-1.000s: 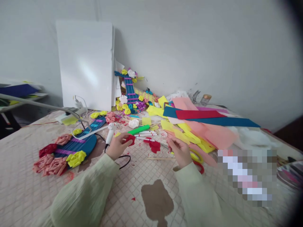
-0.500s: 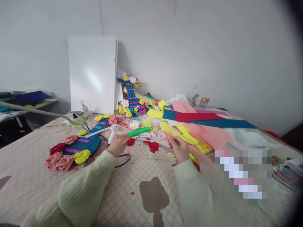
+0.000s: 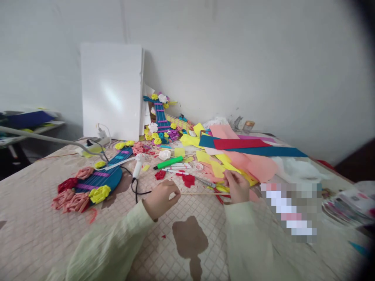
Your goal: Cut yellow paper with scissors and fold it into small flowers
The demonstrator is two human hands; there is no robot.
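Pale wall [image 3: 234,58] behind, white board [image 3: 113,93] leaning on it; patterned desk [image 3: 152,253] crowded with coloured paper. Main change: red paper flower [image 3: 159,175], a second ago between the left fingers, now lies on the desk near the green marker [image 3: 170,162], clear of both hands. Left hand [image 3: 162,198] has come back toward the body, thumb and forefinger curled, at the left end of a thin wooden stick [image 3: 202,193]; whether gripping it, cannot tell. Right hand [image 3: 238,187] has shifted rightward, fingertips together over the scissors [image 3: 208,182], hiding part of the handles; cannot tell if anything is pinched. Effect: flower released, attention apparently at the stick.
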